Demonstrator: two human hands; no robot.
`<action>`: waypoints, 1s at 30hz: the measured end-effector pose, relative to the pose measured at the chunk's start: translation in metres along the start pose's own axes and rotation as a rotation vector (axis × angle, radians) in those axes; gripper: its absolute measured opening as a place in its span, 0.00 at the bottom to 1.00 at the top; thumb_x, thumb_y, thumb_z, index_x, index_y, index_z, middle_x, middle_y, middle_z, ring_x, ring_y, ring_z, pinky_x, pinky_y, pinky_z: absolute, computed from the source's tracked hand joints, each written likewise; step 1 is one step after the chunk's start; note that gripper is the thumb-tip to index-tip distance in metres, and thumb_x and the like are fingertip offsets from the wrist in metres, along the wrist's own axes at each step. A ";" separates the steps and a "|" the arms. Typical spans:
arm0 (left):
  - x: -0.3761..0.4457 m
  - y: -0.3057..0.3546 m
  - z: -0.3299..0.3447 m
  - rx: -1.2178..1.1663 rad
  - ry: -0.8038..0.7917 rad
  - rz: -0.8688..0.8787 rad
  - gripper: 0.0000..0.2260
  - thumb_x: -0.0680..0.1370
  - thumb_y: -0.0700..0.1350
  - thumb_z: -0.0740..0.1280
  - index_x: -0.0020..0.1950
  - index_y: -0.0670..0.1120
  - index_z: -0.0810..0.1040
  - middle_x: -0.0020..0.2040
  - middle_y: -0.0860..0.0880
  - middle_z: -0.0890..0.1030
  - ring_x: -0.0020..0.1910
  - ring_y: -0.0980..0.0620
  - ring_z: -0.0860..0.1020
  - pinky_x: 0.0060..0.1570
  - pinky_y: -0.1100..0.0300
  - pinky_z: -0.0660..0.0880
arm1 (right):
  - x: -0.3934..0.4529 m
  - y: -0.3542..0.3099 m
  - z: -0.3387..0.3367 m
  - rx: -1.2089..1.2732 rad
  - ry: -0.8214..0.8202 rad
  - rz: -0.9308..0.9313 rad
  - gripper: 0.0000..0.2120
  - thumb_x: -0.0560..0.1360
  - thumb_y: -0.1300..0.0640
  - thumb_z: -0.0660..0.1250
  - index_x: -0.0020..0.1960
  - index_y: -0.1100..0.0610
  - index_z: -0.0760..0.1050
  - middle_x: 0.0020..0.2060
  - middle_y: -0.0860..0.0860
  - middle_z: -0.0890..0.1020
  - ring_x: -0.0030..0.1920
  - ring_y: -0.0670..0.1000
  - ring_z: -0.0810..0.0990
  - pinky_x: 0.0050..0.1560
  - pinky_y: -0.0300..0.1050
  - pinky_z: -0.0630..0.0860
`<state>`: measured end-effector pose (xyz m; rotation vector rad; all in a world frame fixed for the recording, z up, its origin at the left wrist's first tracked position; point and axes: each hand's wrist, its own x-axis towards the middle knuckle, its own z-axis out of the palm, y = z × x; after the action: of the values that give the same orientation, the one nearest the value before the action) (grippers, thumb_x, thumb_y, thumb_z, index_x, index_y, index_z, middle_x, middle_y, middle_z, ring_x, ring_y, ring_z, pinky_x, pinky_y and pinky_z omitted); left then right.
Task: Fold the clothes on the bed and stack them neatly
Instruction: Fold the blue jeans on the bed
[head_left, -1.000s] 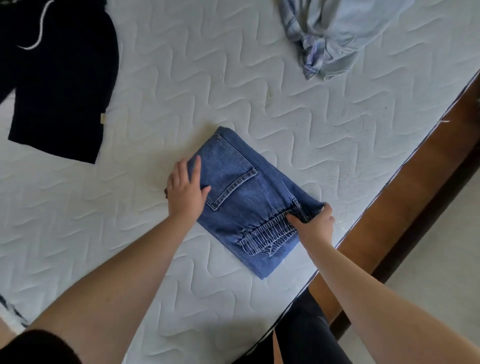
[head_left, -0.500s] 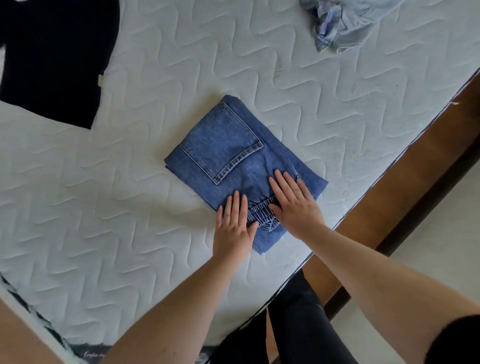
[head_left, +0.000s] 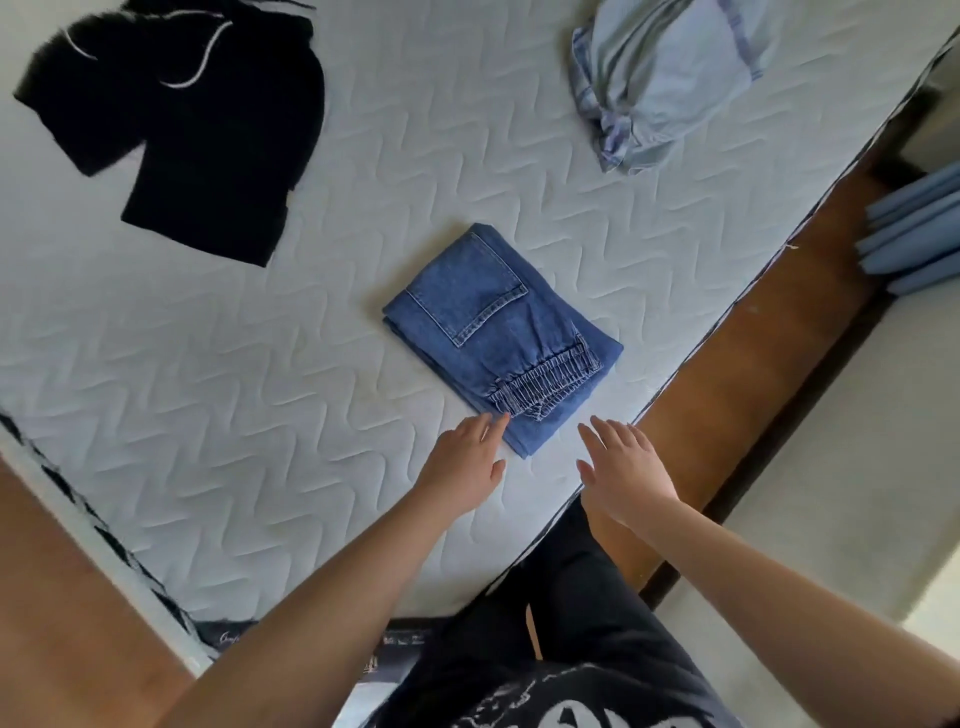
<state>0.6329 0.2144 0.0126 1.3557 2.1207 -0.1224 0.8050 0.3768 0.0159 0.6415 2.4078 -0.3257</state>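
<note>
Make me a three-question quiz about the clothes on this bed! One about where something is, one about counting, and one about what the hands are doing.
1. Where is the black top?
A. far left of the mattress
B. on the jeans
C. on the floor

2. How many pieces of clothing lie on the mattress?
A. one
B. three
C. five

3. What are the hands doing?
A. gripping the jeans
B. both open, holding nothing
C. lifting the shirt

Answers:
1 A: it lies spread out far left, apart from the folded jeans.
2 B: black top, jeans, crumpled light blue shirt.
3 B: left hand and right hand have straight fingers by the jeans' near edge.
</note>
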 end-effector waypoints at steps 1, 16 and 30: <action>-0.018 0.002 -0.015 0.034 0.034 0.021 0.28 0.82 0.52 0.57 0.80 0.47 0.53 0.76 0.45 0.62 0.74 0.46 0.62 0.66 0.52 0.65 | -0.019 -0.008 -0.011 -0.025 0.028 -0.015 0.27 0.83 0.44 0.50 0.78 0.53 0.54 0.78 0.52 0.58 0.77 0.54 0.55 0.77 0.51 0.47; -0.182 0.047 -0.194 0.227 0.466 0.086 0.18 0.82 0.55 0.53 0.66 0.50 0.73 0.57 0.51 0.78 0.58 0.47 0.76 0.57 0.54 0.70 | -0.186 -0.071 -0.172 0.053 0.532 0.028 0.18 0.82 0.45 0.50 0.66 0.48 0.70 0.59 0.45 0.78 0.59 0.48 0.76 0.63 0.42 0.66; -0.190 0.173 -0.267 0.307 0.796 0.351 0.09 0.78 0.51 0.62 0.46 0.49 0.80 0.41 0.52 0.79 0.42 0.48 0.79 0.43 0.53 0.76 | -0.292 -0.010 -0.208 0.076 0.873 0.189 0.13 0.78 0.45 0.63 0.57 0.49 0.79 0.48 0.46 0.82 0.50 0.52 0.81 0.51 0.48 0.76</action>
<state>0.7163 0.2483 0.3719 2.2112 2.4934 0.2974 0.8971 0.3390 0.3605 1.2304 3.1151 -0.0467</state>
